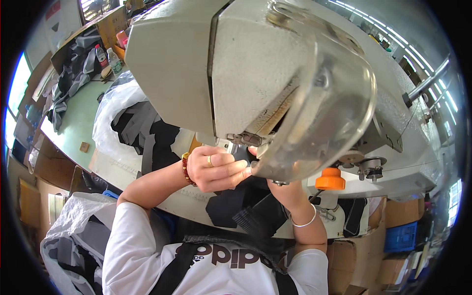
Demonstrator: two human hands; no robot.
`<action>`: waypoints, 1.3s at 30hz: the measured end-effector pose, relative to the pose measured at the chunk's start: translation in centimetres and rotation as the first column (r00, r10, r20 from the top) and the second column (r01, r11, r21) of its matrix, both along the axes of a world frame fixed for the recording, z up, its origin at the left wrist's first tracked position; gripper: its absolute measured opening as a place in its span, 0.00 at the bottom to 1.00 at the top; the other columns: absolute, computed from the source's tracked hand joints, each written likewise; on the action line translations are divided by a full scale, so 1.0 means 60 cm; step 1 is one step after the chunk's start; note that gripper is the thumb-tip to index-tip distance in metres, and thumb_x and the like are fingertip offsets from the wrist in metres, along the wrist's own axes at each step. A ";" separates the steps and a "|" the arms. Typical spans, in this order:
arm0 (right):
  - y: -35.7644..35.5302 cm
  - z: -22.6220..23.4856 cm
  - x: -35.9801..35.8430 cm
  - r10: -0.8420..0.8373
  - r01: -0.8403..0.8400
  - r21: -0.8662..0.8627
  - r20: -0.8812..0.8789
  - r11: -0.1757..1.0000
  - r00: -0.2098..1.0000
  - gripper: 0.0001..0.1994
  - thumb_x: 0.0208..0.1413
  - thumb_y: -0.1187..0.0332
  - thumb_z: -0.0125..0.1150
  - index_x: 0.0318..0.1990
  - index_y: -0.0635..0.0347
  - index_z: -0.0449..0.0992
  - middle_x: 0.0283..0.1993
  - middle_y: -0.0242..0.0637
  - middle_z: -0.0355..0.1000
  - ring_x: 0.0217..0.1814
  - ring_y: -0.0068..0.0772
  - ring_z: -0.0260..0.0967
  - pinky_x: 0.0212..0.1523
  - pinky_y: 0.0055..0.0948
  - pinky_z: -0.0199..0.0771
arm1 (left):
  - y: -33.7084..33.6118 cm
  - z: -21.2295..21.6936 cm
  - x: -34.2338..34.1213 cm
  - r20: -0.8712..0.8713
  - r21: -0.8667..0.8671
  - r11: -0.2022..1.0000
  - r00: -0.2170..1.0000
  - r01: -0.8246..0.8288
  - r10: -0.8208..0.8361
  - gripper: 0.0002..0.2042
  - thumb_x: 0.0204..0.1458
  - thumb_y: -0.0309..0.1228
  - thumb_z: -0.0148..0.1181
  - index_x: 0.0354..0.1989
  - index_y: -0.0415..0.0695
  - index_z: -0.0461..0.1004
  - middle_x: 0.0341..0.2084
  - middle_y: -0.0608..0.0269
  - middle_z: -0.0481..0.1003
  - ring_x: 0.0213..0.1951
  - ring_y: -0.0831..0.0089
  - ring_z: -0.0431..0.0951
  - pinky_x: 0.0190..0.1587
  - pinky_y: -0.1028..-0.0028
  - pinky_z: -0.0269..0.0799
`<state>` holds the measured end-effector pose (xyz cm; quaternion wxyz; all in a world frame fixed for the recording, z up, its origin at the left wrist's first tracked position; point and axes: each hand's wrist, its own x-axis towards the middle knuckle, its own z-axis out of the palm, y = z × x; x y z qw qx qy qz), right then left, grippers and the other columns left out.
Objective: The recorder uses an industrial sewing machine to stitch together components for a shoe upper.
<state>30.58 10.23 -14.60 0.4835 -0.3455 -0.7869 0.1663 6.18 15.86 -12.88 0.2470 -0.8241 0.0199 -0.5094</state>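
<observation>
My left hand (216, 169) is closed, its fingers curled together just in front of the needle area of a large cream sewing machine (255, 59). Its fingertips meet those of my right hand (284, 191); whatever they pinch is too small or hidden to name. Most of the right hand's fingers are behind the machine's clear plastic guard (339, 108). Black fabric (228, 206) lies under both hands, drooping over the table's near edge toward my lap. Part of it has a ribbed, dark grey band (255, 215).
Left of the machine, grey and black cut pieces (135, 125) sit in a white plastic bag (105, 110). Two bottles (114, 61) stand farther back. An orange cap (330, 179) is under the machine arm at right. A blue crate (400, 238) and cardboard boxes are lower right.
</observation>
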 end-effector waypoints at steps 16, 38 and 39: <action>-0.026 -0.052 0.019 0.027 -0.089 -0.567 -0.117 0.819 0.993 0.22 0.70 0.73 0.58 0.69 0.67 0.71 0.63 0.40 0.74 0.63 0.30 0.71 0.68 0.31 0.67 | -0.035 0.014 -0.020 -0.024 0.009 0.997 0.997 -0.075 0.075 0.04 0.47 0.22 0.70 0.31 0.40 0.83 0.37 0.59 0.83 0.41 0.65 0.86 0.41 0.73 0.87; -0.046 -0.085 0.040 -0.148 -0.940 -0.247 -0.965 0.235 0.216 0.62 0.54 0.29 0.64 0.82 0.62 0.41 0.75 0.36 0.60 0.69 0.27 0.65 0.72 0.27 0.63 | -0.014 -0.020 -0.013 0.003 -0.211 0.973 0.995 -0.096 0.098 0.06 0.47 0.21 0.69 0.34 0.43 0.83 0.40 0.60 0.82 0.40 0.70 0.88 0.23 0.81 0.71; -0.047 -0.085 0.040 -0.155 -0.941 -0.246 -0.965 0.234 0.214 0.61 0.54 0.29 0.64 0.82 0.62 0.41 0.75 0.36 0.60 0.69 0.27 0.64 0.72 0.27 0.63 | -0.014 -0.018 -0.015 -0.008 -0.178 0.978 0.994 -0.106 0.106 0.07 0.47 0.21 0.69 0.35 0.43 0.84 0.40 0.61 0.82 0.39 0.70 0.88 0.23 0.81 0.70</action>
